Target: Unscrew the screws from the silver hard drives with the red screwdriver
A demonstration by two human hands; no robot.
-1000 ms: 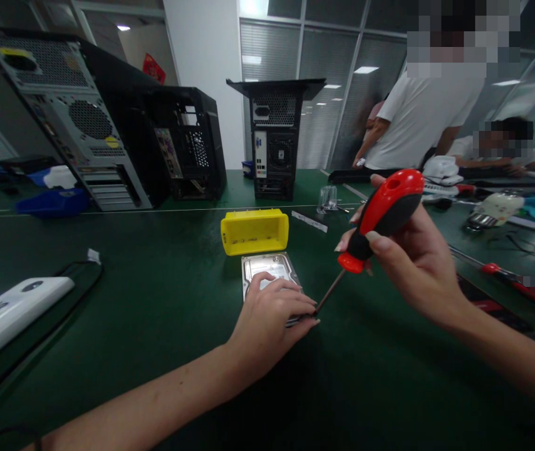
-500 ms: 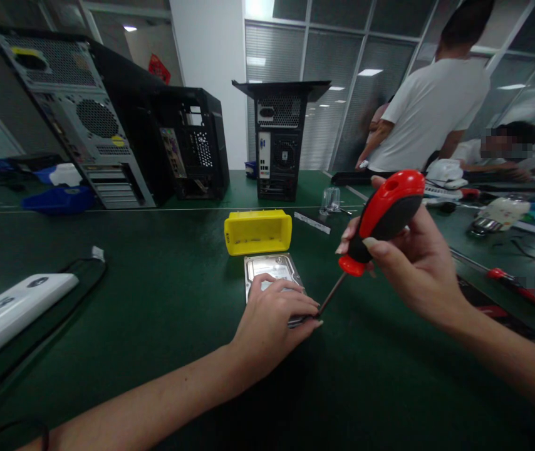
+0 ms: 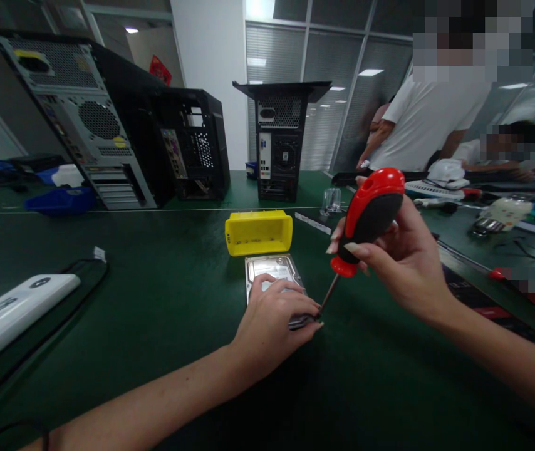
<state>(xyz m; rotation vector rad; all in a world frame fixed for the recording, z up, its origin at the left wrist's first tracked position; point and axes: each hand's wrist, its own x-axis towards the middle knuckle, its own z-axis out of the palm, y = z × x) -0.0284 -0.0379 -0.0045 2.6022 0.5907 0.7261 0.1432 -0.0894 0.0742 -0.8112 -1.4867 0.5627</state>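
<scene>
On the green tabletop lies a silver hard drive [image 3: 277, 266], partly covered by my left hand [image 3: 279, 313]. That hand is wrapped over its near end, with the thumb and fingertips at the near right corner. My right hand [image 3: 403, 263] grips the red and black handle of a screwdriver [image 3: 371, 207]. Its shaft slants down to the left, and the tip meets the drive's right edge beside my left fingertips. Any screw at the tip is too small to make out. Just behind the drive stands a yellow bin [image 3: 259, 241] with several small bits in it.
Computer cases [image 3: 279, 138] stand along the back. A white power strip [image 3: 18, 313] with a black cable lies at the left, near a blue bin [image 3: 61, 200]. Another red-handled screwdriver [image 3: 525, 285] rests at the right. People, one in a white shirt [image 3: 430, 119], are beyond.
The screwdriver's handle has moved left with my right hand, and its shaft stands steeper. Its tip stays at the drive's edge. My left hand holds its place on the hard drive.
</scene>
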